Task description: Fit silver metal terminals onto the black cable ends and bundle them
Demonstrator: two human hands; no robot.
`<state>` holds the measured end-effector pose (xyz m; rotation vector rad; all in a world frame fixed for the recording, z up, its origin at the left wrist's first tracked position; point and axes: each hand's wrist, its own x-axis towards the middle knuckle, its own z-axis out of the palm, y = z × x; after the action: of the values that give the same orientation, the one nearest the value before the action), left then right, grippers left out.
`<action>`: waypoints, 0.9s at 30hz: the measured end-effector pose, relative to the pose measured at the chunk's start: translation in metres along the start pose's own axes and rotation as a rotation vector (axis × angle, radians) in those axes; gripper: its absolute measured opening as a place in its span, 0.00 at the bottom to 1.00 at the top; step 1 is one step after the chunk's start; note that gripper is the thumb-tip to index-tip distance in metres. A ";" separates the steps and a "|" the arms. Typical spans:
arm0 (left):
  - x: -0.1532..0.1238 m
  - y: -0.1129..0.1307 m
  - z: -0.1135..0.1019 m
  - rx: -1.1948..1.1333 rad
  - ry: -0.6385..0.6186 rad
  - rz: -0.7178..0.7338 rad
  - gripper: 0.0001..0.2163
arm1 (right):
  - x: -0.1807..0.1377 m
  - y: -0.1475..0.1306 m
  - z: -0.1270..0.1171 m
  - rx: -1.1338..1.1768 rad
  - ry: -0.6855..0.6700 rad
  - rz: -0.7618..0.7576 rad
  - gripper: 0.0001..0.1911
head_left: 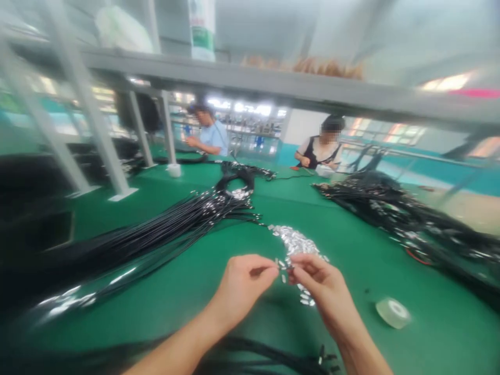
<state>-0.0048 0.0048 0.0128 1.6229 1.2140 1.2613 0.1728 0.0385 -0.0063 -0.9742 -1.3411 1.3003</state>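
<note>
My left hand is closed in a pinch, thumb against forefinger, over the green tabletop. Facing it, my right hand also pinches, its fingertips a short gap away from the left ones. Whatever sits in either pinch is too small and blurred to name. Small shiny silver pieces lie in a heap just beyond and partly beneath my right fingers, which hide some of them. A few loose pieces show between the two hands.
Black cables with silver ends stretch along the left; another cable pile lies right. A tape roll rests at front right. More cables run below my forearms. A shelf crosses above. Two people sit across the table.
</note>
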 end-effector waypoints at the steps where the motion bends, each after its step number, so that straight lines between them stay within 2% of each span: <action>1: 0.000 0.001 -0.001 0.020 -0.010 -0.001 0.09 | 0.000 -0.001 0.001 0.024 -0.003 -0.008 0.09; 7: -0.003 0.001 -0.002 0.111 -0.014 -0.074 0.09 | 0.001 -0.003 0.002 0.065 -0.036 -0.032 0.08; 14: -0.003 0.000 -0.002 0.176 -0.004 -0.059 0.11 | 0.001 0.000 -0.002 0.016 -0.078 -0.076 0.07; 18: -0.004 0.000 -0.001 0.268 0.007 -0.022 0.11 | -0.002 -0.004 -0.002 -0.204 -0.020 -0.258 0.04; 21: -0.005 0.000 -0.001 0.316 0.002 0.007 0.11 | -0.005 -0.006 0.000 -0.392 -0.037 -0.454 0.05; 22: -0.005 0.001 -0.001 0.306 -0.006 0.006 0.12 | -0.005 -0.007 0.000 -0.404 -0.042 -0.474 0.05; 23: -0.006 0.001 -0.002 0.278 -0.018 -0.006 0.11 | -0.006 -0.006 0.001 -0.382 -0.041 -0.454 0.05; 25: -0.007 0.001 -0.002 0.188 -0.036 -0.060 0.10 | -0.005 -0.006 0.002 -0.263 -0.027 -0.321 0.03; 27: -0.007 0.000 -0.001 0.102 -0.047 -0.117 0.08 | -0.005 -0.006 0.003 -0.147 -0.025 -0.180 0.06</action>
<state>-0.0059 -0.0019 0.0112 1.6191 1.3429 1.0982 0.1713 0.0322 -0.0008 -0.9155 -1.5241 1.0932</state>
